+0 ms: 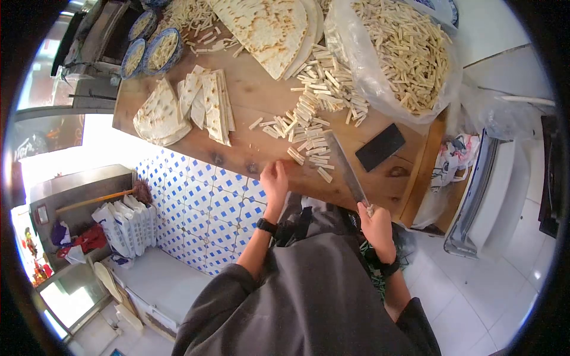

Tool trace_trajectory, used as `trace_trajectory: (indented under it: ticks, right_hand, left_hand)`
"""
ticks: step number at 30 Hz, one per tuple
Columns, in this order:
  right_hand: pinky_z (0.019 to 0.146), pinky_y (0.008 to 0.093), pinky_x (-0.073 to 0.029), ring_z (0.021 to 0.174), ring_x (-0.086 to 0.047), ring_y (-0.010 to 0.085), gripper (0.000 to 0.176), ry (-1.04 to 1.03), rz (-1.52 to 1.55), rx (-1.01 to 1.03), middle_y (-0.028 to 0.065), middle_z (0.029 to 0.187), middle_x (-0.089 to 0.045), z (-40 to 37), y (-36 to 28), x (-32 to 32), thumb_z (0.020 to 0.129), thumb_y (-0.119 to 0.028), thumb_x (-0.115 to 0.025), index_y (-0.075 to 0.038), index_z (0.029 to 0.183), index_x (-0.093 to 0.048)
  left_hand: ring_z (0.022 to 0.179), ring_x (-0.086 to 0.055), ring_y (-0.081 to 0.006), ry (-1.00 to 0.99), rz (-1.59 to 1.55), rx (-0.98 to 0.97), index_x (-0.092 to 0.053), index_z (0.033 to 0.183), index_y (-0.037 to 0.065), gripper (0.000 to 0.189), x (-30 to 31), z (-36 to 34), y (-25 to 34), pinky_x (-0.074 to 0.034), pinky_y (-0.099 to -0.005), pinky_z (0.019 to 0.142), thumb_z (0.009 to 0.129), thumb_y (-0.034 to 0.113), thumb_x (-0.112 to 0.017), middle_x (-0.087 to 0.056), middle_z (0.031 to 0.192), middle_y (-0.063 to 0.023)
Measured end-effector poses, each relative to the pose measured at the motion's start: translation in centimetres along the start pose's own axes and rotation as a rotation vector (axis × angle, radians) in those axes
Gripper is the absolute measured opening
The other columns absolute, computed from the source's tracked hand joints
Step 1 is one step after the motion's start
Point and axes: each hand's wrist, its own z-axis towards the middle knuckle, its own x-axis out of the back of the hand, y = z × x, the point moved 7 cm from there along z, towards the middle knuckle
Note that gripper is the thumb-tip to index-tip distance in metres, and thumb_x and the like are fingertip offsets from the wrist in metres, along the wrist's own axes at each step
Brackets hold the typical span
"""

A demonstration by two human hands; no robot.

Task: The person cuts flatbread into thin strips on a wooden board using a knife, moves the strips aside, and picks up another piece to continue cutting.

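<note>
My right hand (377,228) is wrapped around the handle of a long-bladed kitchen knife (346,166), its blade lying over the board beside cut strips. The flatbread strips (309,115) spread in rows and loose bits left of the blade. My left hand (274,181) rests at the board's near edge with fingers curled together, and no object shows in it. Left of it are folded flatbread wedges (163,115) and narrower flatbread pieces (208,101). Farther back lies a stack of large folded flatbreads (267,32).
A clear plastic bag (371,71) full of cut strips stands at the back right of the wooden table (255,110). A dark phone-like slab (380,147) lies near the right edge. Patterned bowls (163,51) of strips stand back left. An open drawer (424,172) is at right.
</note>
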Motion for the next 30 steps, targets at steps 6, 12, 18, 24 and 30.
trace_trajectory:
  ticks: [6, 12, 18, 24, 30]
  right_hand:
    - [0.050, 0.0466, -0.040, 0.059, -0.058, 0.0452, 0.046, 0.095, 0.059, -0.041, 0.0273, 0.059, -0.054, -0.6, 2.0, 1.4, 0.092, -0.031, -0.060, 0.007, 0.065, -0.059]
    - [0.049, 0.0453, -0.038, 0.055, -0.055, 0.0446, 0.047, 0.095, -0.022, -0.068, 0.0259, 0.056, -0.052, -0.8, 2.5, 3.1, 0.092, -0.031, -0.060, 0.008, 0.066, -0.058]
    - [0.047, 0.0437, -0.035, 0.046, -0.051, 0.0360, 0.045, 0.073, 0.085, -0.178, 0.0224, 0.052, -0.049, -1.0, 3.7, 3.4, 0.093, -0.028, -0.061, 0.006, 0.064, -0.056]
    - [0.049, 0.0444, -0.038, 0.049, -0.053, 0.0387, 0.046, 0.012, 0.069, -0.275, 0.0221, 0.052, -0.049, -0.7, 4.4, 3.3, 0.091, -0.031, -0.062, 0.007, 0.065, -0.056]
    - [0.053, 0.0470, -0.040, 0.056, -0.058, 0.0411, 0.051, 0.070, 0.022, -0.225, 0.0244, 0.056, -0.053, -0.3, 3.6, 3.9, 0.090, -0.038, -0.061, 0.007, 0.067, -0.057]
  left_hand:
    - [0.140, 0.000, -0.0530, -0.198, 0.918, -0.515, -0.002, 0.145, -0.012, 0.131, -4.7, -5.2, 3.7, -0.010, -0.0587, 0.112, 0.064, 0.056, -0.080, 0.000, 0.147, -0.0428]
    - [0.139, 0.009, -0.0550, -0.025, 1.015, -0.415, 0.004, 0.144, -0.013, 0.143, -8.3, -3.6, 2.0, -0.001, -0.0705, 0.106, 0.058, 0.066, -0.078, 0.006, 0.144, -0.0466]
    - [0.138, 0.008, -0.0570, 0.017, 0.929, -0.407, 0.001, 0.146, -0.009, 0.143, -9.3, 2.1, 4.5, -0.003, -0.0689, 0.107, 0.055, 0.067, -0.079, 0.005, 0.143, -0.0475]
    - [0.136, 0.004, -0.0604, -0.006, 0.958, -0.571, -0.006, 0.151, 0.005, 0.135, -11.0, 5.4, 7.4, -0.007, -0.0632, 0.111, 0.056, 0.069, -0.077, 0.004, 0.142, -0.0487]
    - [0.135, 0.006, -0.0622, -0.077, 0.831, -0.634, -0.021, 0.149, 0.005, 0.126, -15.9, 10.9, 11.0, -0.008, -0.0636, 0.111, 0.054, 0.063, -0.080, 0.005, 0.140, -0.0513]
